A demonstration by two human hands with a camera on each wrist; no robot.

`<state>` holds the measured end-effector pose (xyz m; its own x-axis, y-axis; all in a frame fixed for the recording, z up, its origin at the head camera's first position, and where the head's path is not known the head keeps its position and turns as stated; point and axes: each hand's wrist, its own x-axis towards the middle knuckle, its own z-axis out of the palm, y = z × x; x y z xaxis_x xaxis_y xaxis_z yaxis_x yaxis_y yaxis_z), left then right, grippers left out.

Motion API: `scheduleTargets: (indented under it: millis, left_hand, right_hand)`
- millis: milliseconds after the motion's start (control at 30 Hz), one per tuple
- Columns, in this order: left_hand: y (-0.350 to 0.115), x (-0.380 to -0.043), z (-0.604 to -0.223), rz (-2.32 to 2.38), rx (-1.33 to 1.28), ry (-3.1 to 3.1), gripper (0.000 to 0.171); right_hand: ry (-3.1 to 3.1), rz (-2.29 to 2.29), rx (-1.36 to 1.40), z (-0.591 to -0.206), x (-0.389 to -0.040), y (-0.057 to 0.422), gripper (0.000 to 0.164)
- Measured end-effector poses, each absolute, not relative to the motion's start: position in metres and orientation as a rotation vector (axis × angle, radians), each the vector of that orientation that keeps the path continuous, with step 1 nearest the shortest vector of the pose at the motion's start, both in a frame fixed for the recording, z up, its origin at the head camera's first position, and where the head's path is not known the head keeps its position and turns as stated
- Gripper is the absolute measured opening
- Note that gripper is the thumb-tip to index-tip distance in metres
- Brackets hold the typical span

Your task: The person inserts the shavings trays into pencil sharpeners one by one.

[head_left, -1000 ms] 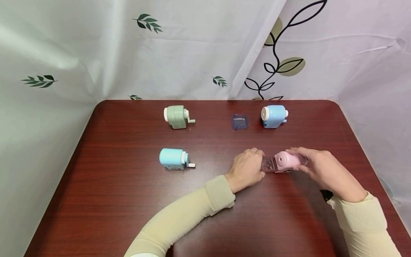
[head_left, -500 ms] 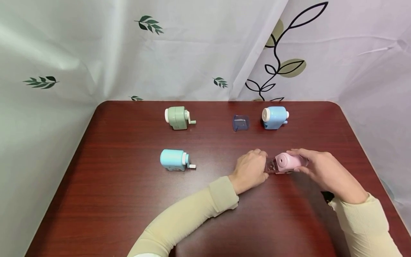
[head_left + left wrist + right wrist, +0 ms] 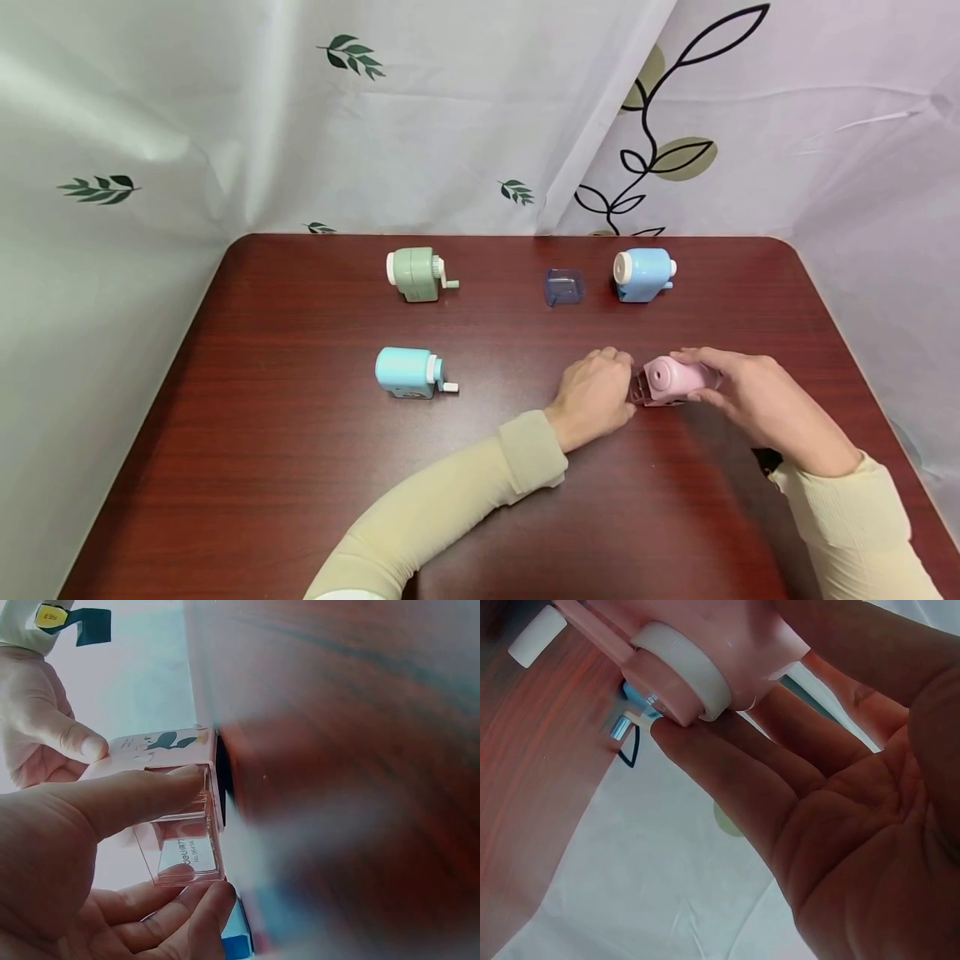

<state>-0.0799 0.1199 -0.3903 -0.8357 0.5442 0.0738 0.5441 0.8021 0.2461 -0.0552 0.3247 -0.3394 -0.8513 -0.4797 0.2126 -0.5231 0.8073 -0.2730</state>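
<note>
A pink crank pencil sharpener (image 3: 672, 379) stands upright at the right of the table. My right hand (image 3: 757, 396) grips its body from the crank side, thumb and fingers on opposite faces. The right wrist view shows its pink crank arm and white collar (image 3: 686, 664) beside my fingers. My left hand (image 3: 594, 396) pinches the clear shavings drawer (image 3: 184, 847) between thumb and fingers. Most of that drawer sits inside the sharpener's opening, its outer end still showing in the left wrist view. A printed label shows through the clear plastic.
Behind stand a green sharpener (image 3: 416, 275) and a blue one (image 3: 642, 275). Between them lies a clear bluish drawer (image 3: 563, 286), apart from any sharpener. A turquoise sharpener (image 3: 405, 372) stands at the left. A white patterned curtain (image 3: 420, 125) rises behind the table.
My left hand has moved right toward the pink sharpener, pushing the clear drawer further into it. My right hand keeps its hold on the sharpener, almost still.
</note>
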Motion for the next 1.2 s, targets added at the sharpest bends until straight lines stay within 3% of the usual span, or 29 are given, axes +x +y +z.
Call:
scheduleTargets:
  millis: [1200]
  left_hand:
    - [0.131,-0.080,-0.393,0.393,0.899,3.002,0.030]
  right_hand:
    - [-2.836,0.506,0.813,-0.343,-0.054,0.326,0.050]
